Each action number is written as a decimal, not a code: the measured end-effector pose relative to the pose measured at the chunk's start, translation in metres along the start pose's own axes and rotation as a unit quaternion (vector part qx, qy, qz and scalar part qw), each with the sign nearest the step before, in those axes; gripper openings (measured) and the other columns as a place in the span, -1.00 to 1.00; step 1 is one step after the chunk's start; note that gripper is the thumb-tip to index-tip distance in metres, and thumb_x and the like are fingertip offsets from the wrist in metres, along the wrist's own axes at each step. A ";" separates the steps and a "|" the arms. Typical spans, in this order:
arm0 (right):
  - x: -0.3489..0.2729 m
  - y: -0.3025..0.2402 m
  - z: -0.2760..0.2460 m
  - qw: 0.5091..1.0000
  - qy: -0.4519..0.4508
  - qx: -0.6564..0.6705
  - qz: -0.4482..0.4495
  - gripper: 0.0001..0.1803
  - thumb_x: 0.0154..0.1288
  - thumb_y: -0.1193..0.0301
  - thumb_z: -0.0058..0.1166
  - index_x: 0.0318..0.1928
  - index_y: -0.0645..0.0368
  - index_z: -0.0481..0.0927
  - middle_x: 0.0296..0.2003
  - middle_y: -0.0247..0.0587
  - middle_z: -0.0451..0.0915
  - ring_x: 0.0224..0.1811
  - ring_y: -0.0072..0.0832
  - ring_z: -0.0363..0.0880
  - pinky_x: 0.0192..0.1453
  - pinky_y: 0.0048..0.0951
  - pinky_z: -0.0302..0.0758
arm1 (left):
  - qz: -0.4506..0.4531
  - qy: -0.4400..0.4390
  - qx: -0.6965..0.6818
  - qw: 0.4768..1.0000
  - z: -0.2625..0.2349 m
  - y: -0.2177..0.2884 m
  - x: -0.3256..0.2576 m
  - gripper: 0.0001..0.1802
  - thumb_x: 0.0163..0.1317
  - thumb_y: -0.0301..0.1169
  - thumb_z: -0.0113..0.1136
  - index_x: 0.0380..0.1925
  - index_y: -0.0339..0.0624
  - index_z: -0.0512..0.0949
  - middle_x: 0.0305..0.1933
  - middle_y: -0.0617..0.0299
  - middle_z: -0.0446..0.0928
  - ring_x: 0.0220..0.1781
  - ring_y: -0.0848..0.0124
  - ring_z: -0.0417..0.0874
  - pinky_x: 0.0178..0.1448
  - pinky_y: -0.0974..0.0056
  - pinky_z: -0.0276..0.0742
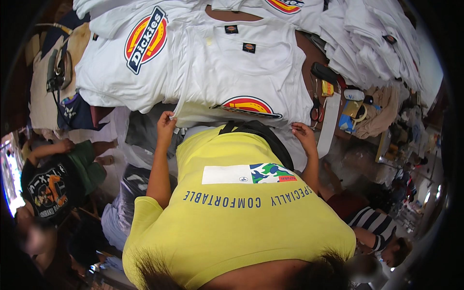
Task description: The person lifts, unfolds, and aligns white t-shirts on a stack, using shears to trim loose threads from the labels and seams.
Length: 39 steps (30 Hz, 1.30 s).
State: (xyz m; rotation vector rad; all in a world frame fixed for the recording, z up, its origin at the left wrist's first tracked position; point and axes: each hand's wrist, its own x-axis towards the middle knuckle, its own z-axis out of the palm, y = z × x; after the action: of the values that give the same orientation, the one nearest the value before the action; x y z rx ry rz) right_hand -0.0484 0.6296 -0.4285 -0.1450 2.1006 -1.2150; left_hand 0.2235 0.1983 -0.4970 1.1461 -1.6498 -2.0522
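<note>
A white sleeveless fabric top with a dark neck label and a red, yellow and navy print lies spread on the brown counter, its neckline pointing away from the person and its hem along the near edge. The left hand is at the top's near left corner, its grip clamped on the edge of the cloth. The right hand is at the near right part of the hem, fingers bent; whether its grip pinches the cloth, I cannot tell.

Left of the top lies another white printed shirt, and beyond that a black-handled iron. On the right are a heaped pile of white garments, a black oblong case, red-handled scissors and a long white flat strip.
</note>
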 end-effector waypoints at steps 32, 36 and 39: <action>-0.028 0.014 0.003 0.949 0.125 -0.272 -0.098 -0.64 -0.01 0.47 0.16 -0.18 0.21 0.37 -0.38 -0.03 0.50 -0.39 -0.19 0.53 -0.34 -0.32 0.43 | -0.001 -0.075 0.259 0.963 -0.026 0.035 0.009 -0.90 0.10 -0.45 0.18 -0.45 -0.20 0.45 -0.47 0.46 0.40 -0.44 0.70 0.29 -0.34 0.56 0.19; -0.041 -0.013 -0.024 0.986 0.135 -0.081 -0.058 -0.67 -0.02 0.47 0.18 -0.26 0.19 0.34 -0.54 -0.19 0.46 -0.50 -0.48 0.45 -0.37 -0.44 0.38 | 0.052 -0.075 0.178 0.980 -0.032 0.079 0.007 -0.91 0.14 -0.46 0.14 -0.38 -0.21 0.44 -0.43 0.44 0.42 -0.37 0.69 0.36 -0.28 0.56 0.23; -0.044 -0.029 -0.048 0.971 0.121 -0.154 -0.140 -0.70 0.00 0.48 0.17 -0.29 0.19 0.33 -0.54 -0.23 0.42 -0.50 -0.58 0.37 -0.38 -0.53 0.33 | 0.104 -0.062 0.121 0.985 -0.026 0.124 0.008 -0.89 0.17 -0.45 0.10 -0.34 -0.22 0.41 -0.43 0.44 0.40 -0.38 0.70 0.33 -0.30 0.57 0.22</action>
State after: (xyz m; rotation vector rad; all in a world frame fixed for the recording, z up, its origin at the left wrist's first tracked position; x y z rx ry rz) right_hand -0.0517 0.6663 -0.3682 -0.4675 2.5438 -1.0973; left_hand 0.2046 0.1357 -0.3886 0.8819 -2.0305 -1.8648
